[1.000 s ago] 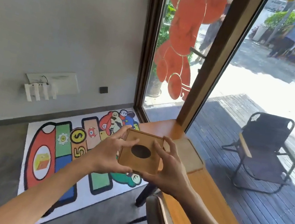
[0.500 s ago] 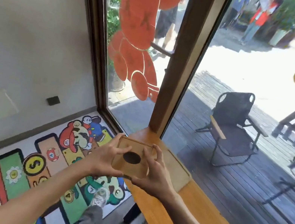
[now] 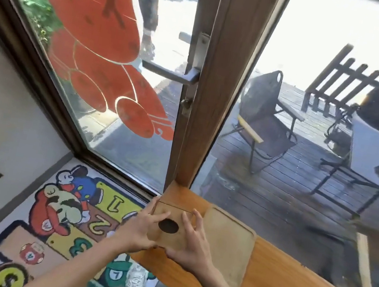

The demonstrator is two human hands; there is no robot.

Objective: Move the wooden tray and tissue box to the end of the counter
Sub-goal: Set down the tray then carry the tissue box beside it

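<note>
I hold the tissue box (image 3: 170,226) between my left hand (image 3: 140,229) and right hand (image 3: 190,244) at the counter (image 3: 284,286) end, just beside the tray (image 3: 225,238).

A cartoon rug (image 3: 64,217) lies below the door handle (image 3: 170,74).

On the floor rug (image 3: 61,229) we read large numerals 1, 2, 3, a 4 on a red ball, an L on a green cap, a dollar sign on a yellow coin.
</note>
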